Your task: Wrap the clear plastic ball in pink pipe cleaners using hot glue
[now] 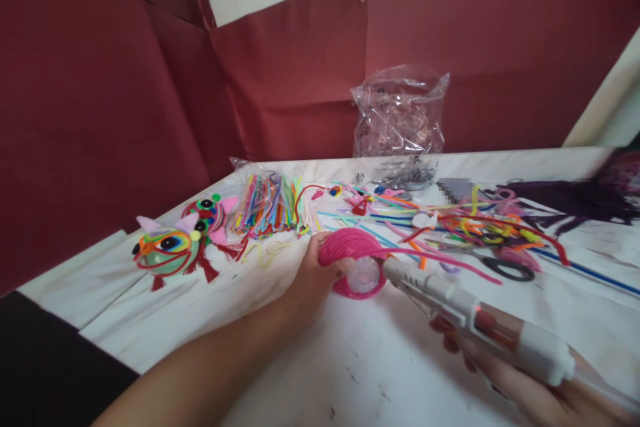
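Observation:
My left hand is wrapped round the side of a ball covered in coils of pink pipe cleaner. A whitish, see-through patch of the ball stays uncovered on the near side. One loose pink pipe cleaner end runs off to the right. My right hand grips a white glue gun, its nozzle right beside the bare patch; whether it touches is too blurred to tell. A small red light glows on the gun's body.
Two decorated lion-head balls with red tassels stand at the left. Behind lies a clear bag of colourful pipe cleaners. Loose pipe cleaners, black-handled scissors and dark purple tassels cover the right. A clear plastic bag stands at the back.

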Motion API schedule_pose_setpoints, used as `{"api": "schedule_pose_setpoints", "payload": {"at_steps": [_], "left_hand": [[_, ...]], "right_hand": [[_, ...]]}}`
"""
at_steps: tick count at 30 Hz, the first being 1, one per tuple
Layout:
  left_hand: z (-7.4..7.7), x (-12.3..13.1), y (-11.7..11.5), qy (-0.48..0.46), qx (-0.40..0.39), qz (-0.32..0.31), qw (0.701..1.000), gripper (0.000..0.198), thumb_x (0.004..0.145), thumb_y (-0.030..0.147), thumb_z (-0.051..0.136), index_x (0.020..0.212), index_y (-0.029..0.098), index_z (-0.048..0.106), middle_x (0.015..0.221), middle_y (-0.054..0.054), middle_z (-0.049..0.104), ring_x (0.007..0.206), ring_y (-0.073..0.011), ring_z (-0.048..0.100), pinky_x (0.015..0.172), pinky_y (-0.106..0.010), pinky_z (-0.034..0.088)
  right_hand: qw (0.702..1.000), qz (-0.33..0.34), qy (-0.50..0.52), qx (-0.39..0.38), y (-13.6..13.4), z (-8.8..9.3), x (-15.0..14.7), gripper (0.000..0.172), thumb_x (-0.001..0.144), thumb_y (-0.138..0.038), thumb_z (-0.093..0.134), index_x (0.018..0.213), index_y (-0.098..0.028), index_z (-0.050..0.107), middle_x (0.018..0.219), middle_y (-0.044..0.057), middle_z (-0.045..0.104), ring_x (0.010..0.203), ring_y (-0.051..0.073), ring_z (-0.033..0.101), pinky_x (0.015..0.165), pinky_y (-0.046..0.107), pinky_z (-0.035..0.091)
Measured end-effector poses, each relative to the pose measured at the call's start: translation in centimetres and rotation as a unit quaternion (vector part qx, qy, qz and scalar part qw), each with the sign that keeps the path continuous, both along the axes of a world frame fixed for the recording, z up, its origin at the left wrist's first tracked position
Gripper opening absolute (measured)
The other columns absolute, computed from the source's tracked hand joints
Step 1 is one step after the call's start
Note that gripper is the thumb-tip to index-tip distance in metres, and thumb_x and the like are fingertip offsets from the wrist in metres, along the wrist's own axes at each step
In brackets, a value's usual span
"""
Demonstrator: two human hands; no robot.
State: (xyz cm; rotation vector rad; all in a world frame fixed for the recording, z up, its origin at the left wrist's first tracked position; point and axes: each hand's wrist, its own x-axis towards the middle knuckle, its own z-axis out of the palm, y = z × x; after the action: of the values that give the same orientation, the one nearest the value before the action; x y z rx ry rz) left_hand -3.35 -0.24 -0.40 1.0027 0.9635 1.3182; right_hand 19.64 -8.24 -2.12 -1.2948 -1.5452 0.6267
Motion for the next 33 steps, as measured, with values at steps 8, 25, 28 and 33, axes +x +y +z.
{"api": "schedule_pose_setpoints", "payload": {"at_steps": [8, 25, 28, 33], "left_hand": [[0.4, 0.3, -0.2, 0.027, -0.004, 0.000, 1.000, 0.055, 0.057, 0.019, 0.073, 0.108, 0.021, 0.051, 0.086, -0.001, 0.064, 0.075, -0.0159, 0.059, 0.070, -0.028, 0.047], [0.3, 0.0, -0.1, 0.033, -0.007, 0.000, 0.999, 0.052, 0.061, 0.018, 0.071, 0.109, 0.021, 0.050, 0.085, 0.000, 0.063, 0.072, -0.0141, 0.059, 0.069, -0.027, 0.046], [0.2, 0.0, 0.0, 0.042, -0.006, -0.003, 0.999, 0.053, 0.061, 0.018, 0.071, 0.109, 0.022, 0.050, 0.085, 0.000, 0.063, 0.073, -0.0144, 0.059, 0.068, -0.027, 0.046], [0.1, 0.0, 0.0, 0.046, -0.003, -0.006, 0.999, 0.054, 0.060, 0.018, 0.071, 0.109, 0.022, 0.050, 0.086, -0.001, 0.062, 0.073, -0.0154, 0.059, 0.068, -0.028, 0.047]], "right_hand": [[0.997, 0.052, 0.036, -0.042, 0.2, -1.0, 0.4, 0.049, 0.066, -0.067, 0.064, 0.088, -0.024, 0.071, 0.076, 0.007, 0.077, 0.068, 0.027, 0.071, 0.057, 0.030, 0.059], [0.997, 0.060, 0.026, -0.044, 0.2, -1.5, 0.7, 0.048, 0.066, -0.067, 0.064, 0.088, -0.026, 0.072, 0.074, 0.006, 0.077, 0.066, 0.027, 0.071, 0.054, 0.029, 0.057], [0.997, 0.055, 0.034, -0.041, 0.1, -1.6, 0.6, 0.047, 0.067, -0.067, 0.063, 0.087, -0.026, 0.072, 0.073, 0.006, 0.077, 0.065, 0.026, 0.070, 0.054, 0.030, 0.057], [0.995, 0.089, 0.015, -0.048, -0.1, -0.3, 0.0, 0.036, 0.072, -0.060, 0.064, 0.082, -0.026, 0.070, 0.070, 0.003, 0.075, 0.065, 0.023, 0.069, 0.055, 0.027, 0.056]]}}
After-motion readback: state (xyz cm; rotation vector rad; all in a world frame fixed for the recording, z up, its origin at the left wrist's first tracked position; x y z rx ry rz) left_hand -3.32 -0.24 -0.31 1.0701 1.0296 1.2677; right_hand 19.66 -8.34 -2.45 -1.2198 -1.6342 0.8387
